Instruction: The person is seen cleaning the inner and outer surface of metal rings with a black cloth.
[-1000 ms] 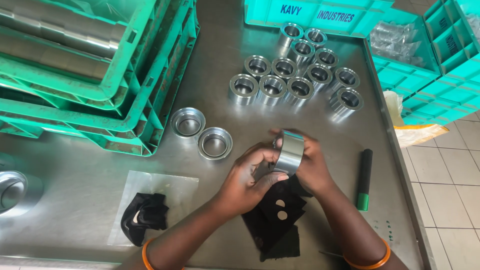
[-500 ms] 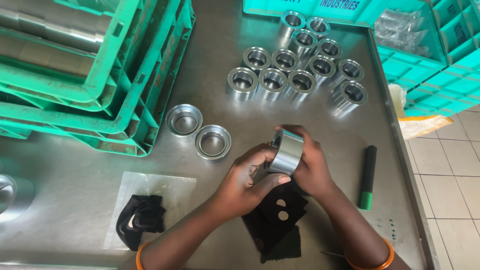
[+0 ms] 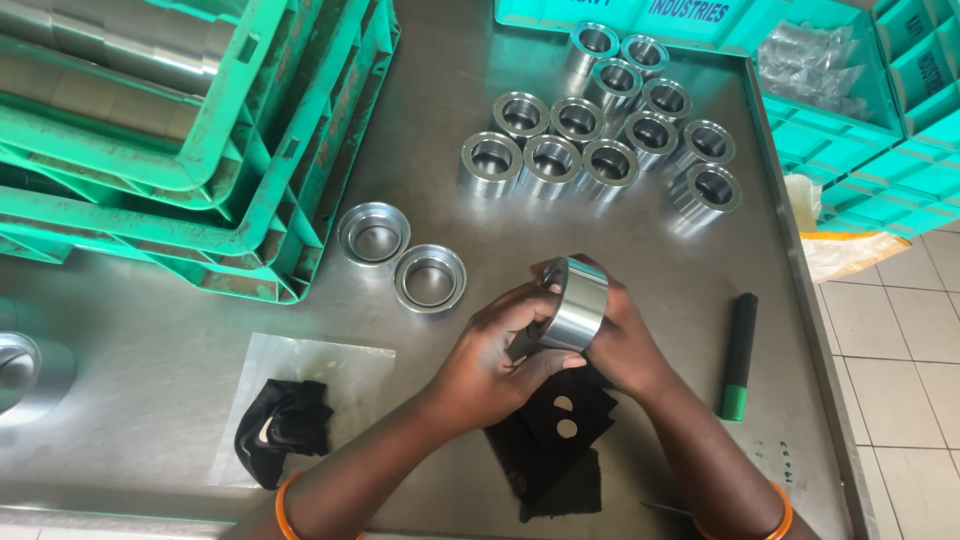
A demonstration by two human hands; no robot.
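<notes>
Green crates [image 3: 150, 150] fill the steel table's [image 3: 150, 330] left side; a cluster of metal rings [image 3: 600, 140] stands beyond; left hand [image 3: 490, 360] and right hand [image 3: 620, 345] together clasp one metal ring [image 3: 575, 303] above a black cloth [image 3: 555, 445]; a black marker [image 3: 738, 355] lies just right.

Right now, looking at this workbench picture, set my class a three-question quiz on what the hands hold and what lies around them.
1. True or false: both hands hold one metal ring.
2. What lies right of the right hand? A) black and green marker B) hammer C) tape
3. Fill in: the two shallow metal cups sit beside the green ____.

Key: 1 true, with the left hand sharing the grip; 2 A, the marker; 3 crates.
</notes>
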